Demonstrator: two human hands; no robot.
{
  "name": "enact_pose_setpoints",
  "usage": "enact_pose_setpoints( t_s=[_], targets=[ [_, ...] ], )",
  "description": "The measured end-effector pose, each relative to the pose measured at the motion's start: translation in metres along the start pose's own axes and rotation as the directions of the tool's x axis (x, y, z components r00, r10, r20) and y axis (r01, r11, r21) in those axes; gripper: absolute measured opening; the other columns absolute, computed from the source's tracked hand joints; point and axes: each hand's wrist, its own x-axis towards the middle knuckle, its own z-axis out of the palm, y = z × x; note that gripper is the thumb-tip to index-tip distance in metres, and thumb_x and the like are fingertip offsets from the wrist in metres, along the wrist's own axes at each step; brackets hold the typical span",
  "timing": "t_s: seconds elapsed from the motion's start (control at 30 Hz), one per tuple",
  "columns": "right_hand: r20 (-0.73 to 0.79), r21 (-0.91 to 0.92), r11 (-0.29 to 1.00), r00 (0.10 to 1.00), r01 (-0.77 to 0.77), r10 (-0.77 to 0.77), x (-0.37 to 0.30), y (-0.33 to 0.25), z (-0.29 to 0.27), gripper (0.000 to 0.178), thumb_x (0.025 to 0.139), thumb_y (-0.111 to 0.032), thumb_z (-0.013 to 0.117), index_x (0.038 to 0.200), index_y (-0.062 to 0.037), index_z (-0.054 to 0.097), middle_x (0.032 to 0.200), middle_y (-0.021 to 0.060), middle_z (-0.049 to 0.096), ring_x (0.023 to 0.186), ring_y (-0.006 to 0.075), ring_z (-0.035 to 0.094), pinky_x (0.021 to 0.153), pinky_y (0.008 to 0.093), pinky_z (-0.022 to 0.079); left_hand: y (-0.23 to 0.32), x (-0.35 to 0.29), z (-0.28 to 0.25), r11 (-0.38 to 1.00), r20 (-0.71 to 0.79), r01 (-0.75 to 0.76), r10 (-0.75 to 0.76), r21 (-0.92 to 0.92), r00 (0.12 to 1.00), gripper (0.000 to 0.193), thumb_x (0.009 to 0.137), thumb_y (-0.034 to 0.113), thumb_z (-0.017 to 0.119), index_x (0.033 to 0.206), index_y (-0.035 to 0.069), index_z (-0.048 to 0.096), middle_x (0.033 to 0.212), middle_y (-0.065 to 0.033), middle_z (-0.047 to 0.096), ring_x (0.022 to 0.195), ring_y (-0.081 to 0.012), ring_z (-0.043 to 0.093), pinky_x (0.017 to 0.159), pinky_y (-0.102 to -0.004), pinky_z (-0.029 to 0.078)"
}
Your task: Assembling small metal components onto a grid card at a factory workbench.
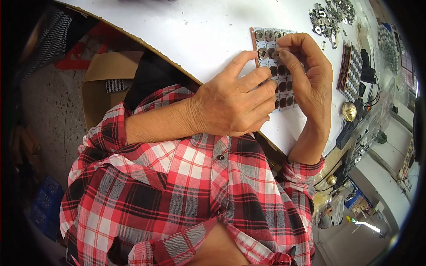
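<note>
Loose metal pieces: a scattered heap of small metal pieces (330,20) lies on the table beyond the right hand, a few strays on its near side.
Right side of table: a dotted stack of panels (351,73) lies beside a black block (367,67) and dark cables (376,95); nearer the person sits a round brass-coloured object (349,111).
Floor, left: a cardboard box (94,95) stands below the table edge with a dotted sheet (116,85) inside; a red object (73,58) is behind it.
Table: the white tabletop (195,37) has a brown edge running diagonally past the left forearm; a broad white stretch lies left of the work, a narrower one between the right hand and the stack.
Panel: the gridded panel (253,41) lies flat under both hands, silvery pieces in its far rows, dark discs in its nearer ones; the hands hide parts of it.
Left hand: the left hand (239,102) is half spread, index finger reaching to the panel's left edge, the other fingers bent over its side; no grip shows.
Right hand: the right hand (313,73) is curled above the panel, thumb and index tips close together; whether a piece sits between them I cannot tell.
</note>
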Motion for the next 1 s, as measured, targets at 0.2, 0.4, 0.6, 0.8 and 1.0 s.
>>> enact_pose_setpoints(
  t_s=[0.2, 0.4, 0.6, 0.8, 1.0],
  targets=[
    [0.092, -0.109, 0.994, 0.996, 0.029, -0.019, 0.0, -0.005, -0.003, 0.013, 0.095, 0.006, 0.061, 0.107, 0.0011, 0.065, 0.09, 0.0083, 0.069, 0.083, 0.0147, 0.066, 0.078, 0.0278, 0.054, 0.0, 0.0, 0.001, 1.0, -0.006, 0.002, -0.002, -0.003, 1.0, 0.044, 0.065, 0.031, 0.079, 0.097, 0.001, 0.072, 0.106, -0.0103, 0.068, 0.11, -0.028, 0.064, 0.106, -0.0577, 0.047],
    [-0.003, -0.181, 0.981, 0.998, 0.068, -0.069, -0.004, 0.0, 0.006, 0.015, 0.094, 0.004, 0.067, 0.108, 0.0021, 0.067, 0.095, 0.0042, 0.071, 0.086, 0.0102, 0.066, 0.079, 0.0255, 0.053, 0.0, 0.002, 0.004, 1.0, -0.053, 0.007, -0.008, -0.008, 0.999, 0.032, 0.069, 0.029, 0.075, 0.088, 0.004, 0.071, 0.099, -0.0081, 0.065, 0.108, -0.0267, 0.061, 0.104, -0.0556, 0.047],
    [-0.168, -0.133, 0.988, 0.981, 0.075, -0.097, -0.013, 0.008, 0.014, 0.026, 0.089, 0.007, 0.074, 0.113, 0.0005, 0.07, 0.095, 0.0047, 0.073, 0.085, 0.0096, 0.069, 0.079, 0.0241, 0.055, 0.001, 0.001, 0.001, 1.0, -0.036, 0.007, -0.007, -0.008, 0.999, 0.033, 0.067, 0.029, 0.075, 0.088, 0.003, 0.071, 0.1, -0.0086, 0.064, 0.108, -0.0272, 0.061, 0.103, -0.0555, 0.047],
    [-0.181, -0.001, 1.0, 0.983, 0.025, -0.025, -0.009, 0.011, 0.016, 0.028, 0.088, 0.006, 0.075, 0.115, 0.0005, 0.07, 0.098, 0.0033, 0.072, 0.089, 0.01, 0.068, 0.081, 0.0239, 0.055, 0.001, 0.0, 0.0, 1.0, -0.007, 0.013, -0.013, -0.019, 1.0, 0.047, 0.06, 0.031, 0.078, 0.095, 0.001, 0.07, 0.107, -0.0113, 0.066, 0.111, -0.0295, 0.063, 0.104, -0.0575, 0.048],
    [-0.096, 0.018, 0.999, 0.994, -0.04, 0.042, -0.007, 0.011, 0.008, 0.03, 0.087, 0.006, 0.075, 0.116, -0.0003, 0.07, 0.097, 0.0019, 0.071, 0.088, 0.0081, 0.066, 0.078, 0.0214, 0.052, 0.002, 0.002, 0.001, 0.999, -0.016, 0.028, -0.029, -0.024, 0.999, 0.043, 0.062, 0.029, 0.078, 0.094, 0.001, 0.07, 0.107, -0.0112, 0.066, 0.114, -0.0303, 0.063, 0.104, -0.0579, 0.048]
  ],
)
